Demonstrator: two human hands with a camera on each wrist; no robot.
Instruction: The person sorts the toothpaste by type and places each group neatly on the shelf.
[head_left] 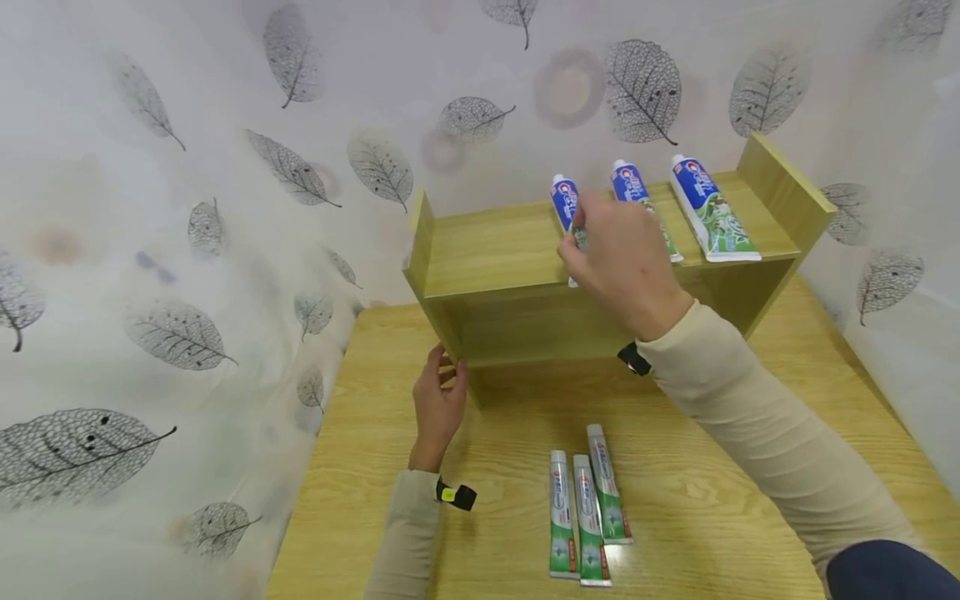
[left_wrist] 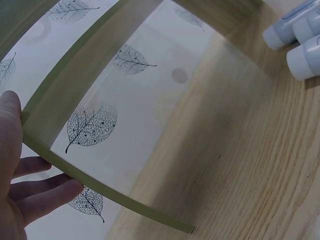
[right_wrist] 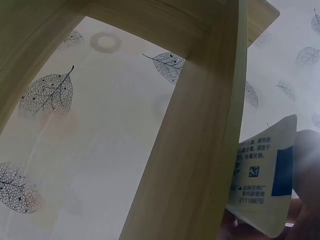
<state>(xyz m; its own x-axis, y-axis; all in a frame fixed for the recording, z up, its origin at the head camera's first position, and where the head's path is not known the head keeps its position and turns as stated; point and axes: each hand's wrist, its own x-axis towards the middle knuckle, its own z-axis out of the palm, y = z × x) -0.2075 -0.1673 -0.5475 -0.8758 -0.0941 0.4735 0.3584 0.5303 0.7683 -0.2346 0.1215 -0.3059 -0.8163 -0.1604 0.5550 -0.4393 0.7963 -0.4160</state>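
A low wooden shelf (head_left: 495, 250) stands on the wooden table (head_left: 712, 508) against the leaf-patterned wall. Two toothpaste tubes (head_left: 712, 208) lie on its top at the right. My right hand (head_left: 618, 254) holds a third tube (head_left: 566, 204) on the shelf top; its crimped end (right_wrist: 265, 185) shows in the right wrist view beside the shelf's edge (right_wrist: 200, 165). My left hand (head_left: 438, 400) grips the shelf's lower left corner, thumb and fingers (left_wrist: 37, 192) either side of the side panel (left_wrist: 75, 85). Three more tubes (head_left: 588, 512) lie side by side on the table in front.
The leaf-patterned wall covering (head_left: 150, 250) runs close along the table's left edge and behind the shelf. The shelf's left half (head_left: 480, 242) carries nothing. Tube caps (left_wrist: 300, 40) appear at the upper right of the left wrist view.
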